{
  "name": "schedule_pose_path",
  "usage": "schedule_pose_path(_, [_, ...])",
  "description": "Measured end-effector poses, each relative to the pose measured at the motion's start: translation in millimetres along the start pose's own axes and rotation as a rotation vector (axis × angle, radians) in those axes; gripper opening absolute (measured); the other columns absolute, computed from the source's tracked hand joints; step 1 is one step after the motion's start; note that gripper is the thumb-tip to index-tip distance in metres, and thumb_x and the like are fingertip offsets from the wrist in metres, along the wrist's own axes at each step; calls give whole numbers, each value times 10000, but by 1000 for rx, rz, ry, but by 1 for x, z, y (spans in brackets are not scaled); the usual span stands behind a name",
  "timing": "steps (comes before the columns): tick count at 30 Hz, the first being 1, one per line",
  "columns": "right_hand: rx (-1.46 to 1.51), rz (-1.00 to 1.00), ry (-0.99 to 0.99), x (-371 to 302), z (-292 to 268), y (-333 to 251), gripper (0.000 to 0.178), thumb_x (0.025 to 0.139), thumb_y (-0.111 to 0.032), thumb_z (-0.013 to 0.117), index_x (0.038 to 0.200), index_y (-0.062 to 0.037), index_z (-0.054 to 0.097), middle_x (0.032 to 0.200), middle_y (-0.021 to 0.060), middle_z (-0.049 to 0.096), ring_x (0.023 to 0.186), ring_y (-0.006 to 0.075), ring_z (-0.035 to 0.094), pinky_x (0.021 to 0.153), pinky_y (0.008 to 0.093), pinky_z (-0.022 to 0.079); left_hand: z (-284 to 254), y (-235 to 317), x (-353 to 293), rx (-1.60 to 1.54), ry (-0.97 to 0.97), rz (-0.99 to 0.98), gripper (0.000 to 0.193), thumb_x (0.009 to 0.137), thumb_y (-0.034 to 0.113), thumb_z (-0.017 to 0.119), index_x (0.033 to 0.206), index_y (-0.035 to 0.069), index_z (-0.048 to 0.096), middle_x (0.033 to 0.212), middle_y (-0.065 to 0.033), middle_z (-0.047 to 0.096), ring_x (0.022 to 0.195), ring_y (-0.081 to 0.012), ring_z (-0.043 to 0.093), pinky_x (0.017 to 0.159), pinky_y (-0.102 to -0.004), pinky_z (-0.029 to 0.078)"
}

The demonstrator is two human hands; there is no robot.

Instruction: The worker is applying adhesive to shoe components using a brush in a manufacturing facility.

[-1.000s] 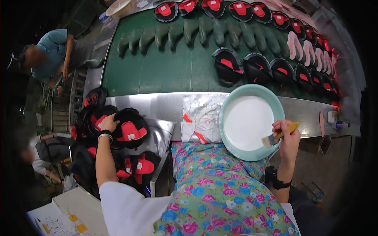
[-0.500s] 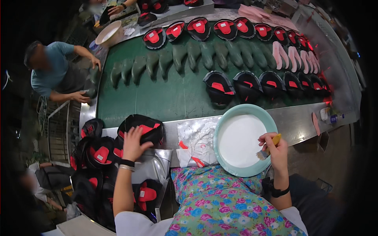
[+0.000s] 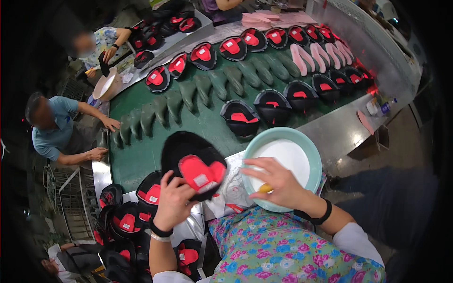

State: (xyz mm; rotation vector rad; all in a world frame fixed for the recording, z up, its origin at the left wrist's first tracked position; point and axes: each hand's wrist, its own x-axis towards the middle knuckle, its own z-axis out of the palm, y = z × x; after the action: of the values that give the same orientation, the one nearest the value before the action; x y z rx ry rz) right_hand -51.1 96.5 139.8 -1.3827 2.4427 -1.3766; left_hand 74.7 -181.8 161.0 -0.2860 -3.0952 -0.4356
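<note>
My left hand (image 3: 173,202) is closed on the edge of a black shoe upper (image 3: 185,150) with a red lining and a small white label. The upper is raised and tilted in front of me, slightly blurred. In my right hand (image 3: 286,185) is a brush with a yellow handle (image 3: 265,188); its bristles are hidden. That hand is above the near left rim of a pale green basin (image 3: 315,162) holding white liquid (image 3: 288,155). A crumpled silvery sheet (image 3: 235,186) lies between the upper and the basin.
More black uppers (image 3: 123,221) are heaped at my left. A green conveyor belt (image 3: 188,137) carries rows of uppers, dark green shoe lasts (image 3: 174,107) and pink insoles (image 3: 302,59). One co-worker (image 3: 56,118) handles a last at the belt's left end; another (image 3: 106,45) works behind.
My left hand has picked up an upper and brought it before me. My right hand has moved left with the brush. The view has shifted, and the far co-worker shows more.
</note>
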Motion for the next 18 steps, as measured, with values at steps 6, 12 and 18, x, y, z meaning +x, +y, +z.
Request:
schedule_pose_path(6, [74,-77,-434,-13,4,-8,304,686,-70,701,979,-108,626,1290,-2,553,1131,183,538,739,338,559,-17,40,-4,-513,180,73,416,619,102,752,1015,80,627,1203,-72,534,1183,-249,478,1095,-517,225])
schedule_pose_path(12, [330,61,-412,-10,-5,-12,359,775,-215,706,1090,-66,620,1189,63,610,1089,268,553,849,384,492,59,52,-18,-1139,219,-345,927,706,-20,688,1474,78,177,1486,-133,281,1362,-270,300,1089,-414,296])
schedule_pose_path(18, [521,82,-502,-23,1,-15,255,836,-265,665,993,-64,679,1166,104,612,1080,285,547,875,401,463,107,41,-35,-1297,361,-597,693,786,39,706,1384,21,356,1330,-110,475,1203,-223,479,988,-354,410])
